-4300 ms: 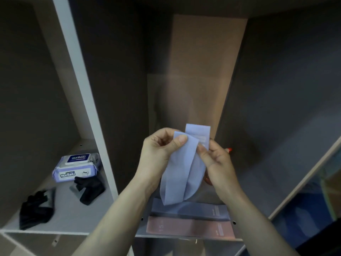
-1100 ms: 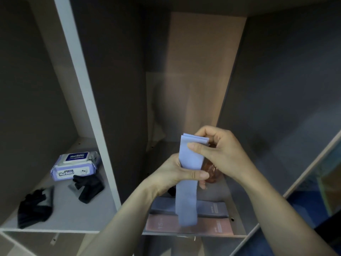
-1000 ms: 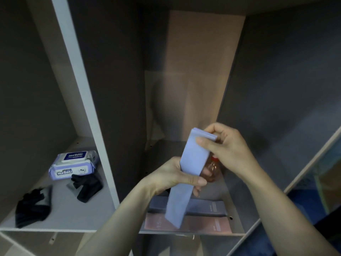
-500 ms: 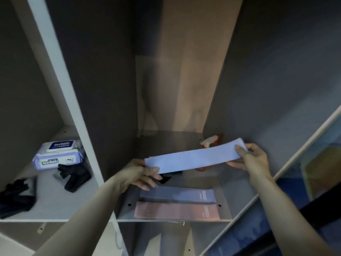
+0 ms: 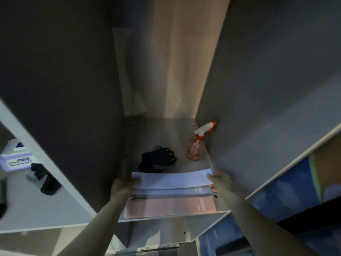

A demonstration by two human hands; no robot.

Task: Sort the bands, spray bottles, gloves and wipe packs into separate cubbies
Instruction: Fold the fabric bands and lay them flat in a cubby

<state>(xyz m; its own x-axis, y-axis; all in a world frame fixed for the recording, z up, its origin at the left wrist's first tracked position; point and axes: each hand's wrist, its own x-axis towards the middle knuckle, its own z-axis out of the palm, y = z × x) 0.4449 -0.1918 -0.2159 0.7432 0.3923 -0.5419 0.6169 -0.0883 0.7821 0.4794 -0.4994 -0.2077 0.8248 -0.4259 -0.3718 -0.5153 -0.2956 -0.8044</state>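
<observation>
Both hands, the left hand [image 5: 124,185] and right hand [image 5: 219,180], pinch opposite ends of a flat pale-blue elastic band [image 5: 171,180] stretched across the grey cubby shelf [image 5: 162,133]. It lies over a darker blue band [image 5: 173,193], with a pink band [image 5: 169,206] nearest the front edge. Farther back lie a black glove [image 5: 157,160] and, against the right wall, a clear spray bottle [image 5: 196,150], with bare shelf behind.

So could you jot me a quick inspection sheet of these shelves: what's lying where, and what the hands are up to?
Surface: middle cubby floor, grey, bare at the back.
Job's things: light blue band held flat at both ends, over a darker blue band and pink band lying at the front; black glove and spray bottle behind them. Left cubby: wipe pack, more black gloves.
Clutter: nothing seen.
Hands: left hand and right hand each grip one end of the light blue band.
Cables: nothing seen.
Surroundings: white divider; blurred blue area lower right.
</observation>
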